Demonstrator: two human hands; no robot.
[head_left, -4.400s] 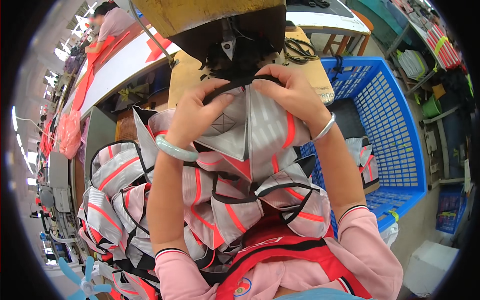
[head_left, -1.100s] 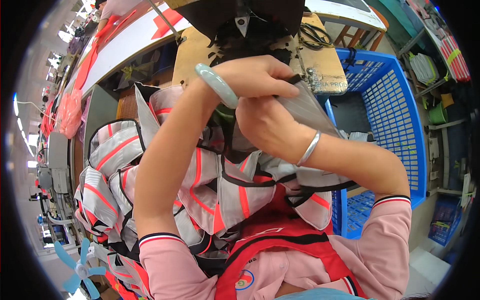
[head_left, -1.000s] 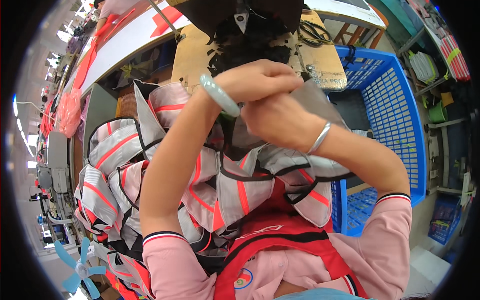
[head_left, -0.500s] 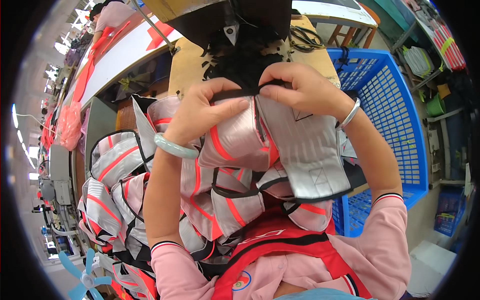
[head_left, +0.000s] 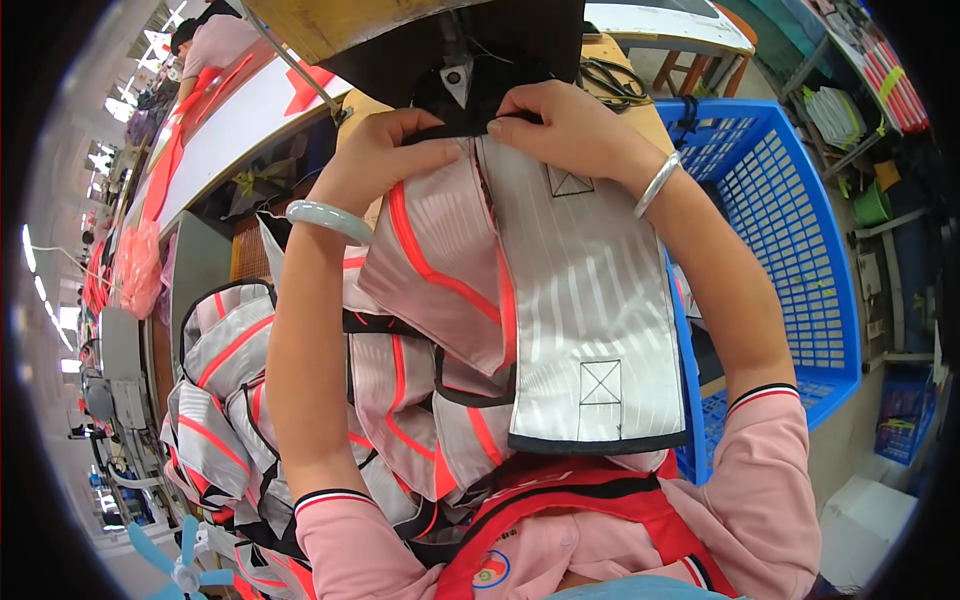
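Left hand [head_left: 385,155], right hand [head_left: 575,125]: both pinching black edging [head_left: 455,131]

Striped grey piece [head_left: 590,275] hangs from it at bench's [head_left: 648,122] near edge, before machine head [head_left: 530,50]. Done: boxed-cross stitching [head_left: 600,383], black-bound lower end. Pinched edge finished? Cannot tell. Similar pieces [head_left: 230,340] heaped near-left; blue crate [head_left: 830,240] off right edge.

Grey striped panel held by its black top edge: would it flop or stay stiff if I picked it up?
Probably floppy: the grey striped panel hangs from its top edge, and the pile of similar cloth lies crumpled. It looks thin, so it is likely light for its size. The glossy stripes hint that it might feel slightly slippery.
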